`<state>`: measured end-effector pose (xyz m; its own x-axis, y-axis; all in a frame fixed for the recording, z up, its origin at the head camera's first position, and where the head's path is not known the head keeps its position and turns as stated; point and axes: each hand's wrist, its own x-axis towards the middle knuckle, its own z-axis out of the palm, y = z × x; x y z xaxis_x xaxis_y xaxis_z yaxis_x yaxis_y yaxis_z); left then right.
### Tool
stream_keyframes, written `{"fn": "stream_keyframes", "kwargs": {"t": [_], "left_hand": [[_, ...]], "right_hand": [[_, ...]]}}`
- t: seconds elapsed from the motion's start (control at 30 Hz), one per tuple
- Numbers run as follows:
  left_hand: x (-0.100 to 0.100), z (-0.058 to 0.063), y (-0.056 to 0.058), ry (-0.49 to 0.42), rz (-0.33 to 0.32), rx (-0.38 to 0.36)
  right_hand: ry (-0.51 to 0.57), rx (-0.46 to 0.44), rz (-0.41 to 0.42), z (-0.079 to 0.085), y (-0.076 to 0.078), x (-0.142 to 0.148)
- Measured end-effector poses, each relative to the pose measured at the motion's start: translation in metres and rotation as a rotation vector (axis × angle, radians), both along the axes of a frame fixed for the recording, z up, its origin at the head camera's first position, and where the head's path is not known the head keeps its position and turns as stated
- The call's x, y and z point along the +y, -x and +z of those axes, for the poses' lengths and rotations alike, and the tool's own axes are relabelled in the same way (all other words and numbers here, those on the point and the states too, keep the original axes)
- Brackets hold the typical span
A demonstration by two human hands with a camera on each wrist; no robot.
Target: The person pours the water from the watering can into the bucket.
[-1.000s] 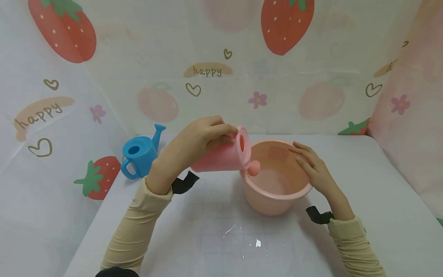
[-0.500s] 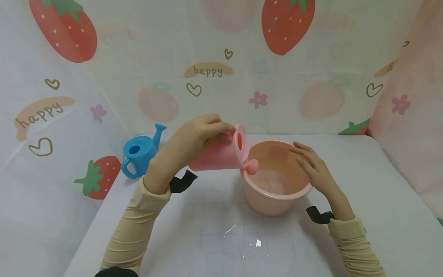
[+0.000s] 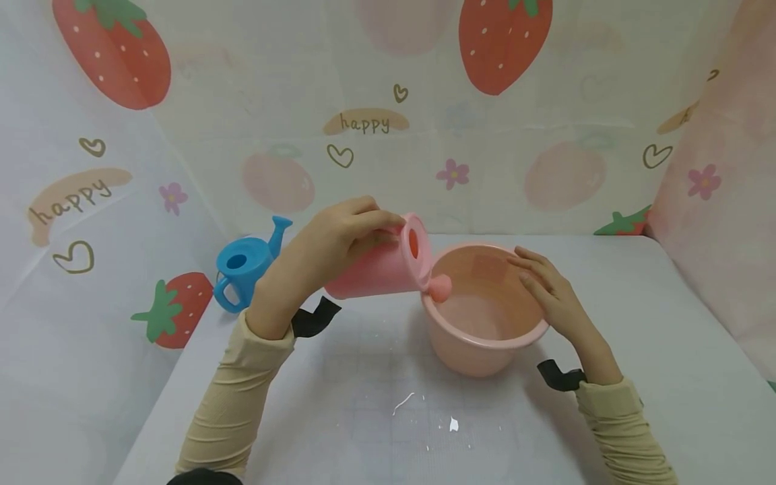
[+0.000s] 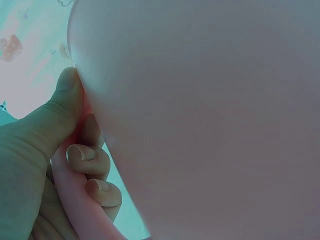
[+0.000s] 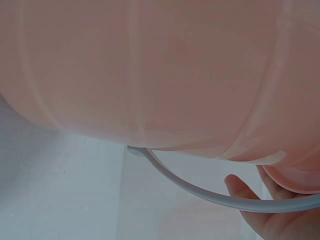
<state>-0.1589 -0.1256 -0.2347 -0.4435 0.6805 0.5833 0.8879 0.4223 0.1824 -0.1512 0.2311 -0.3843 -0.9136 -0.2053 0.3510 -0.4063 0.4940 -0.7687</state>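
Note:
A pink watering can (image 3: 376,269) lies tipped on its side in the air, its round spout head (image 3: 440,288) over the left rim of a pink bucket (image 3: 473,357). My left hand (image 3: 330,242) grips the can; in the left wrist view its fingers curl round the pink handle (image 4: 80,200) beside the can's body (image 4: 200,120). At the bucket's right rim rests my right hand (image 3: 554,296), its fingers fairly straight over the edge. The right wrist view shows the bucket's side (image 5: 150,75), a grey bail handle (image 5: 220,197) and part of that hand (image 5: 270,220).
A blue watering can (image 3: 242,269) stands upright at the back left of the white table (image 3: 655,323). Small shiny wet-looking spots (image 3: 453,424) lie on the tabletop in front of the bucket. A printed cloth (image 3: 370,175) walls the back and sides.
My left hand and the pink watering can have shifted slightly left and up, and the can tilts a little more. The bucket and my right hand have stayed in place.

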Motion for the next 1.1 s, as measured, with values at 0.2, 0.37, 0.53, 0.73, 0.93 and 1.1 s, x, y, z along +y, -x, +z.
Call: {"fn": "stream_keyframes", "kwargs": {"t": [0.2, 0.37, 0.53, 0.73, 0.93, 1.1], "left_hand": [[-0.005, -0.002, 0.002, -0.018, 0.010, 0.030], [-0.009, -0.005, 0.002, -0.039, 0.023, 0.040], [-0.012, -0.008, 0.002, -0.038, 0.049, 0.048], [-0.017, -0.010, 0.000, -0.064, 0.078, 0.025], [-0.022, -0.014, -0.001, -0.098, 0.089, 0.007], [-0.026, -0.019, -0.002, -0.136, 0.103, -0.006]], "right_hand": [[-0.002, -0.012, -0.012, 0.001, -0.001, -0.001], [0.008, -0.009, -0.001, 0.001, -0.001, -0.001], [0.003, -0.011, -0.006, 0.000, -0.001, -0.001], [-0.014, 0.005, -0.012, 0.000, 0.000, 0.000], [-0.004, 0.006, -0.004, 0.001, -0.001, -0.001], [-0.008, 0.006, -0.008, 0.004, -0.002, -0.004]]}}
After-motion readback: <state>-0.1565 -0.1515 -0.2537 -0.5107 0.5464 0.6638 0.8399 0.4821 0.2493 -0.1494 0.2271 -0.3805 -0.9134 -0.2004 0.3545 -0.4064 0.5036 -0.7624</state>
